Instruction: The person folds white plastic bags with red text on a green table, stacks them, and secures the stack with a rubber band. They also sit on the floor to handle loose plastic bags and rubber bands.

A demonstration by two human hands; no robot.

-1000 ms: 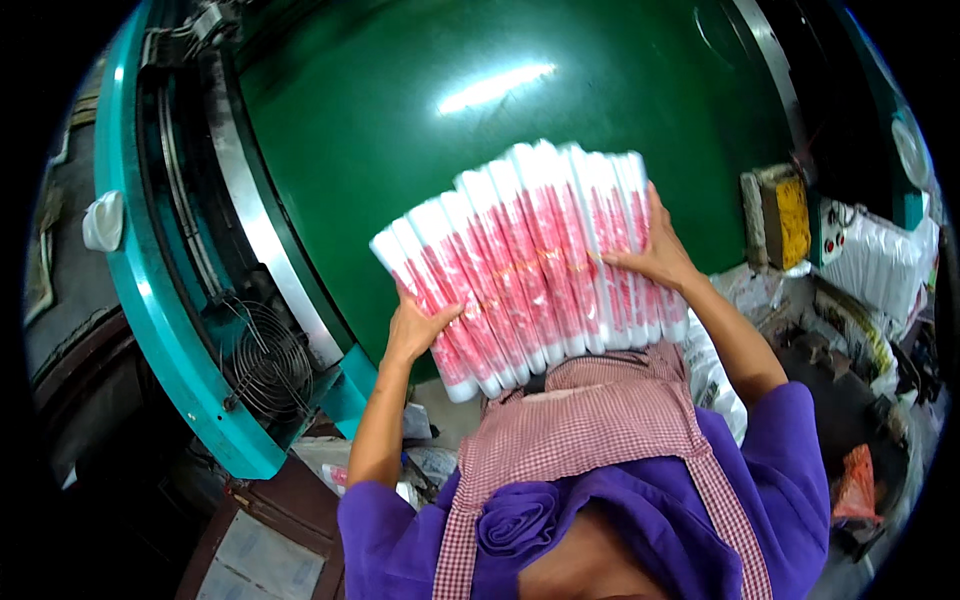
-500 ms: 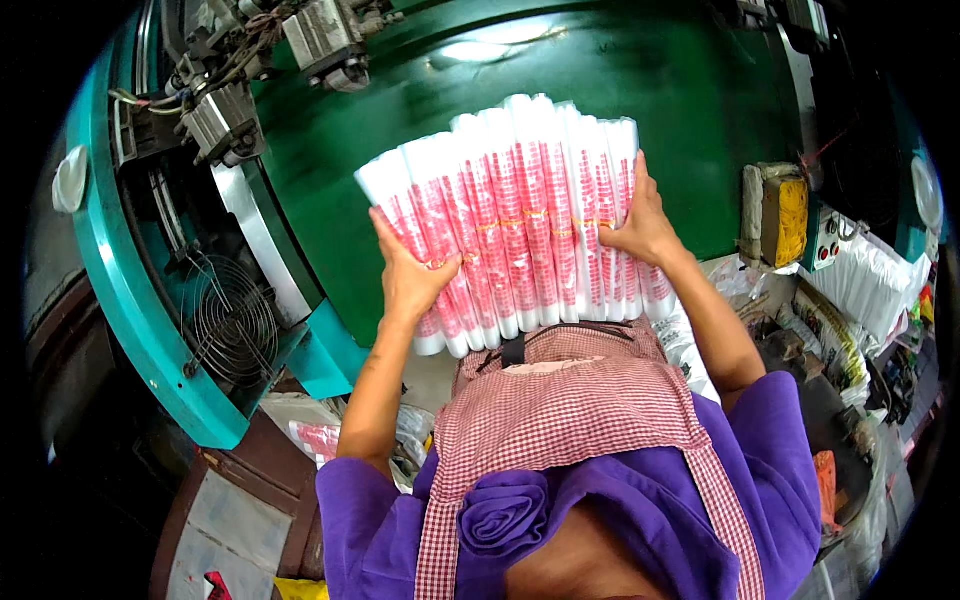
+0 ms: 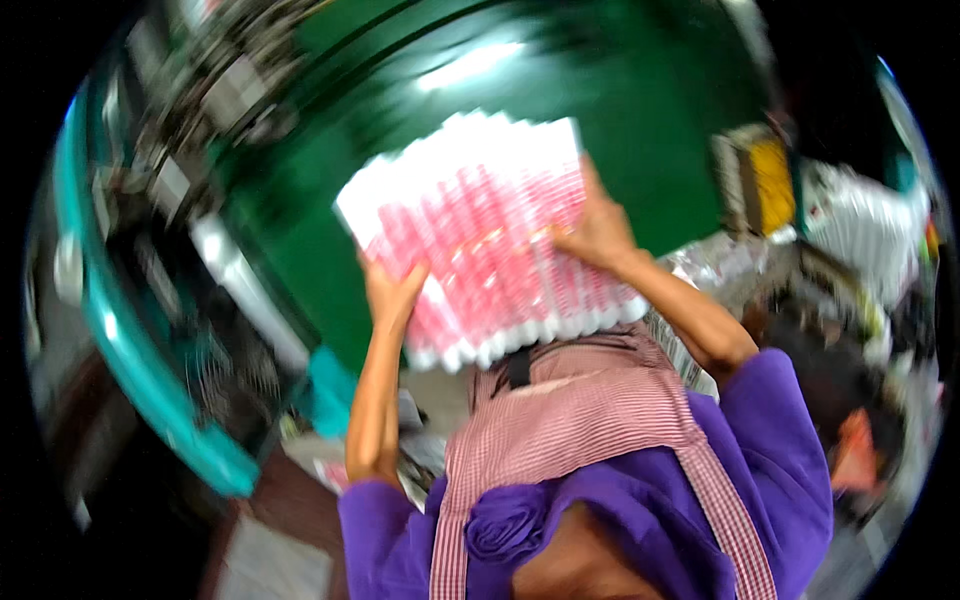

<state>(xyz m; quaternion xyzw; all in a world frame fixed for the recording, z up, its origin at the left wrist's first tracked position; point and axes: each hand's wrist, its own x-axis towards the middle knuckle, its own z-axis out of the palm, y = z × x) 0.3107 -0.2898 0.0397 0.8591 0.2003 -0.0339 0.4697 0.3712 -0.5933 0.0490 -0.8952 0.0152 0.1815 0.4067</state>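
Note:
Side by side, several long white plastic rolls with red print [image 3: 485, 240] form one fanned bundle in front of my apron. They look like rolled plastic bags, though motion blur hides the detail. My left hand [image 3: 392, 290] grips the bundle's left edge, thumb on the front and fingers mostly hidden behind. At the opposite edge my right hand [image 3: 600, 228] clasps it the same way, thumb over the printed face. The rolls' lower ends are close to my checked apron [image 3: 570, 410]; their upper ends lie over the green surface [image 3: 660, 110].
On the left stands a teal machine frame [image 3: 150, 385] with blurred metal parts. A yellow box [image 3: 772, 183] is at the right edge of the green surface. Beyond it are white plastic bags [image 3: 865, 225], and an orange piece [image 3: 856, 450] lies lower right.
The bundle has shifted slightly left in view and looks narrower, with my hands closer together. Both hands keep their grip. The surroundings have tilted and blurred.

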